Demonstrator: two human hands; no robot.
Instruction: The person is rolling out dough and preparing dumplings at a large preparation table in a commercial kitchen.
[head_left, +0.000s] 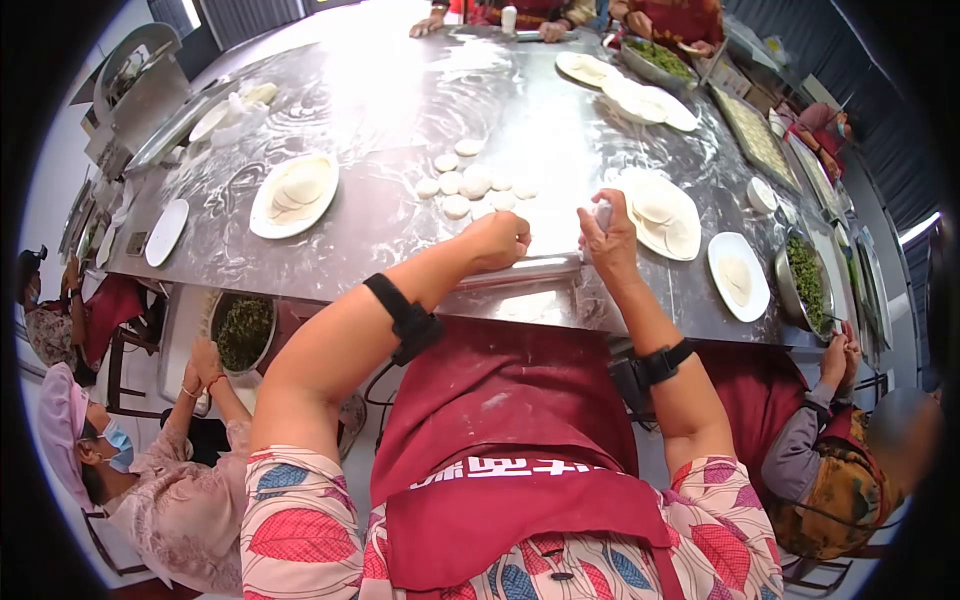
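Note:
My left hand (497, 241) is closed, low over the floured steel table (390, 215), and whatever its fingers may hold is hidden. To its right, my right hand (612, 238) has its thumb and fingers around a small whitish-grey object (602, 214) whose kind I cannot make out. Just beyond my left hand lie several small flattened dough pieces (475, 182). Between me and my hands, a shiny bar-like shape (518, 272) runs along the table's near edge. Right of my right hand, round dough wrappers (656, 203) are stacked on a white plate (686, 243).
On the left stands another plate of wrappers (299, 188); on the right, a smaller white plate (739, 310). Bowls of green filling (243, 330) (803, 275) flank me, with co-workers seated on both sides. A tray (752, 135) lies far right; more people work opposite.

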